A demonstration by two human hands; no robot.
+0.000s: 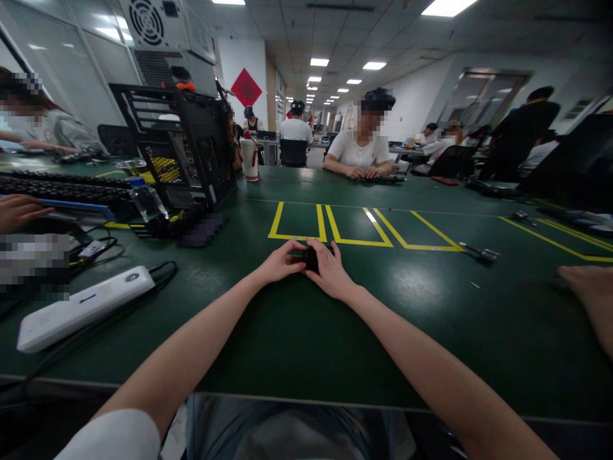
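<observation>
A small black object (pixel 311 259) sits between my two hands, low over the green tabletop (pixel 306 338). Its kind is hard to make out, since fingers cover much of it. My left hand (pixel 281 262) grips its left side with thumb and fingers. From the right, my right hand (pixel 331 271) wraps over it, thumb below and fingers on top. Yellow tape outlines (pixel 359 243) lie on the table just beyond my hands.
At left are a white power strip (pixel 89 310) with black cable, a water bottle (pixel 147 199), a keyboard (pixel 62 191) and an open computer case (pixel 191 147). A paper cup (pixel 249 158) stands behind. Right, a metal tool (pixel 483 253) lies near another person's arm (pixel 591 300). A co-worker (pixel 361 150) sits opposite.
</observation>
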